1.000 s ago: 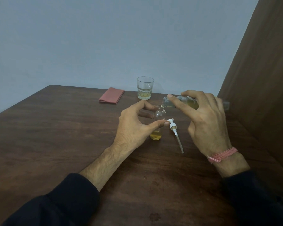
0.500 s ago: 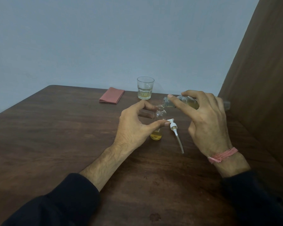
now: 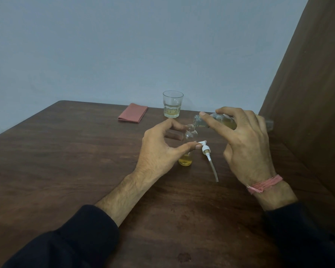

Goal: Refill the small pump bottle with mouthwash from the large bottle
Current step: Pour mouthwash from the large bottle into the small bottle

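The small clear bottle (image 3: pixel 190 136) stands upright on the brown table (image 3: pixel 66 161), its neck open and a little yellow liquid at its bottom. My left hand (image 3: pixel 159 151) holds it between thumb and fingers. My right hand (image 3: pixel 246 144) grips the large clear bottle (image 3: pixel 201 120), tipped nearly flat with its mouth right at the small bottle's neck. Yellow liquid shows inside the large bottle. The white pump head with its long tube (image 3: pixel 209 157) lies on the table just right of the small bottle.
A drinking glass (image 3: pixel 172 104) with a little yellowish liquid stands near the table's far edge. A folded red cloth (image 3: pixel 132 112) lies left of it. A brown wooden panel (image 3: pixel 307 93) rises along the right side, close to my right hand.
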`<act>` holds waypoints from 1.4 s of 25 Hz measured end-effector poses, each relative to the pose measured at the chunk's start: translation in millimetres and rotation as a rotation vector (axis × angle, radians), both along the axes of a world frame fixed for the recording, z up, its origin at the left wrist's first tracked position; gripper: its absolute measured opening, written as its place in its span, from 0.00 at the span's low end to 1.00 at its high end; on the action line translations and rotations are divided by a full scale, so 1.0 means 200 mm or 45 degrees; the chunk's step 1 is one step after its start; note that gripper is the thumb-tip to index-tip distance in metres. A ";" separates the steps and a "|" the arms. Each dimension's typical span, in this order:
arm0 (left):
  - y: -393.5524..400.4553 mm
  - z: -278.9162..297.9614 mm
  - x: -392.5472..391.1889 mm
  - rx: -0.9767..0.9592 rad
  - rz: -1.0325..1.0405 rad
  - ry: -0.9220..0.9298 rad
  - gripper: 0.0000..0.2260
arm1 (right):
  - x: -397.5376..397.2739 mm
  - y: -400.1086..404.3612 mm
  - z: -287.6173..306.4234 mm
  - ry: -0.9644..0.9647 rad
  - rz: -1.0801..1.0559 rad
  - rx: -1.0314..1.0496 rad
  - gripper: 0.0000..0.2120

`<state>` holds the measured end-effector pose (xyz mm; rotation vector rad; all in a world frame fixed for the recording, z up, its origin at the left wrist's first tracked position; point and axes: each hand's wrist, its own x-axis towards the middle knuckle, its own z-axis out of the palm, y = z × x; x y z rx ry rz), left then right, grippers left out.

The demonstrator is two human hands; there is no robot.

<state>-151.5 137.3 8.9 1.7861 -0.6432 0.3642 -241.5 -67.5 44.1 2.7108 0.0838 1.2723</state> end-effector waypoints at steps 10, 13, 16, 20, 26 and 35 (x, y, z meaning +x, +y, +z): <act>0.00 0.00 0.00 0.005 0.001 0.003 0.21 | 0.00 0.00 0.00 -0.001 0.000 0.009 0.47; 0.00 -0.01 0.00 0.005 -0.001 0.005 0.21 | 0.00 0.00 0.00 -0.004 0.003 0.011 0.47; 0.00 -0.01 0.00 0.003 -0.007 0.003 0.21 | 0.00 0.00 0.00 -0.002 0.006 0.005 0.46; 0.00 -0.01 0.01 0.005 -0.011 -0.005 0.21 | 0.00 -0.01 0.00 -0.003 0.006 0.004 0.47; 0.00 -0.01 0.01 0.008 -0.005 -0.003 0.22 | 0.00 -0.01 0.00 0.006 -0.003 -0.002 0.48; 0.00 -0.01 0.01 0.007 -0.009 0.007 0.22 | 0.00 0.00 0.00 0.010 -0.003 0.008 0.47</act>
